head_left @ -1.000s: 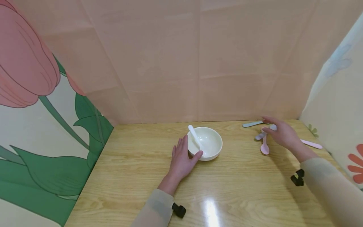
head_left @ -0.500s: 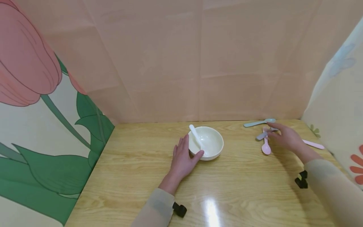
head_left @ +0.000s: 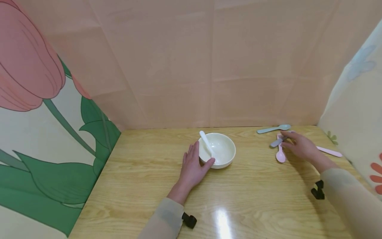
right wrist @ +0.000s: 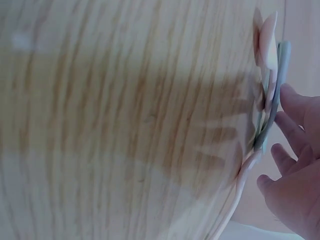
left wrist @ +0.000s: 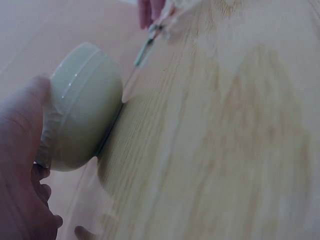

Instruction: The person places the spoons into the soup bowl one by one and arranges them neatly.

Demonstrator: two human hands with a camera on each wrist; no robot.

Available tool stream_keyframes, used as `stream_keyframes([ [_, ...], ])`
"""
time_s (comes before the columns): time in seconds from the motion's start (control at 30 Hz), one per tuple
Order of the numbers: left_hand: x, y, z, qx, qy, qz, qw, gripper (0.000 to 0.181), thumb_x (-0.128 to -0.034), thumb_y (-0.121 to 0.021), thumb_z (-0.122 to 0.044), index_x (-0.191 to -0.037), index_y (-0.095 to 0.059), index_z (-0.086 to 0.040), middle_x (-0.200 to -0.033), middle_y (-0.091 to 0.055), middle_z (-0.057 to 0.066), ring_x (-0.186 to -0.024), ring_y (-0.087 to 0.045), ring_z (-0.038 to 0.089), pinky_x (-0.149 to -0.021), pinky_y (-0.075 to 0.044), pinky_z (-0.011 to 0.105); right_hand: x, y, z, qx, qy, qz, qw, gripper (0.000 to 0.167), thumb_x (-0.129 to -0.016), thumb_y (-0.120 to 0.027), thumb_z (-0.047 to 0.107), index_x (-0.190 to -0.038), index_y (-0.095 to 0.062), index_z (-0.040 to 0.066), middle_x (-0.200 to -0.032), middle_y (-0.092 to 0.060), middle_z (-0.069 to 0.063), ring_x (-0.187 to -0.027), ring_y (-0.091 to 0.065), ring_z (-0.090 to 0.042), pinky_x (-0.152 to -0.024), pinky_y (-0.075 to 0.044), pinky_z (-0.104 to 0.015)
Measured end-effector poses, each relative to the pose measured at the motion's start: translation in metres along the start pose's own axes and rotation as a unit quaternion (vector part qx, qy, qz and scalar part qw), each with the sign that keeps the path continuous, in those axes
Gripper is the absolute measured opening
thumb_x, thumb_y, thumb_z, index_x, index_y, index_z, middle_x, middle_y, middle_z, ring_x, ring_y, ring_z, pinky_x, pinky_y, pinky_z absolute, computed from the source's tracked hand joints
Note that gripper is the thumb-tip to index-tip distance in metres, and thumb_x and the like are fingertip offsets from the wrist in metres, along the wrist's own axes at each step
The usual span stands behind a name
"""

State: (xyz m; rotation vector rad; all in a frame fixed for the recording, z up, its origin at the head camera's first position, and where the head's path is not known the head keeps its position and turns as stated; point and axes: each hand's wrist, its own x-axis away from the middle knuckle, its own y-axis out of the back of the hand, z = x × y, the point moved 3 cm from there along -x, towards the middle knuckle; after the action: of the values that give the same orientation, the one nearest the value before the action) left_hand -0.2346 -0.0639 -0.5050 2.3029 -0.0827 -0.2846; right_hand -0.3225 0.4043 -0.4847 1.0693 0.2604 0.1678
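A white bowl [head_left: 225,151] stands upright on the wooden table, a white spoon [head_left: 206,141] leaning inside it with its handle over the rim. My left hand [head_left: 192,167] holds the bowl's left side, thumb at the near rim; the left wrist view shows the thumb against the bowl [left wrist: 87,107]. At the right, my right hand [head_left: 301,147] reaches over a grey-purple spoon [head_left: 276,142], which crosses a pink spoon [head_left: 280,156]. Thumb and index finger stand apart on either side of it. In the right wrist view the fingertips are at the grey spoon [right wrist: 284,65], contact uncertain.
A light blue spoon [head_left: 270,129] lies behind the right hand near the back wall. A pink handle [head_left: 329,152] lies right of the wrist. A peach cloth wall [head_left: 164,83] closes off the back, and printed panels [head_left: 98,132] stand at both sides.
My right hand has drawn back slightly from the light blue spoon, now fully visible, and come down to the grey-purple spoon. The left hand stays on the bowl. The view shifts slightly.
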Motion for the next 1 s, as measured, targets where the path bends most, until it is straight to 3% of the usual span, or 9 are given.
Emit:
stream_keyframes([
  [0.4,-0.0008,-0.0003,-0.0004,0.003,0.004,0.0,1.0,0.108,-0.104,-0.057,-0.075,-0.177,-0.016,-0.008,-0.182,-0.024,0.016,-0.169,-0.016,0.037,-0.135,-0.012,0.06,-0.0006,-0.003,-0.0003,0.005,0.024,-0.031,0.9992,0.053,-0.104,-0.078,0.009,-0.148,-0.058,-0.014,-0.13,-0.069,-0.038,-0.127,-0.056,-0.067,-0.099,-0.044,-0.079],
  [0.83,-0.0012,-0.0012,0.0005,-0.001,0.006,0.002,1.0,0.108,-0.1038,-0.056,-0.076,-0.178,-0.015,-0.01,-0.182,-0.023,0.015,-0.169,-0.016,0.036,-0.135,-0.012,0.059,0.0012,-0.0046,-0.0038,0.017,-0.02,-0.013,0.9996,0.051,-0.106,-0.077,0.021,-0.147,-0.062,-0.007,-0.12,-0.075,-0.029,-0.116,-0.065,-0.057,-0.094,-0.048,-0.074],
  [1.0,-0.0023,-0.0022,0.0017,-0.005,0.007,0.001,1.0,0.108,-0.1037,-0.056,-0.076,-0.178,-0.016,-0.008,-0.182,-0.023,0.014,-0.169,-0.016,0.034,-0.135,-0.013,0.059,0.0022,-0.0039,-0.0039,0.019,-0.015,-0.02,0.9995,0.046,-0.106,-0.077,0.019,-0.143,-0.065,-0.006,-0.116,-0.076,-0.027,-0.112,-0.067,-0.056,-0.093,-0.049,-0.073],
])
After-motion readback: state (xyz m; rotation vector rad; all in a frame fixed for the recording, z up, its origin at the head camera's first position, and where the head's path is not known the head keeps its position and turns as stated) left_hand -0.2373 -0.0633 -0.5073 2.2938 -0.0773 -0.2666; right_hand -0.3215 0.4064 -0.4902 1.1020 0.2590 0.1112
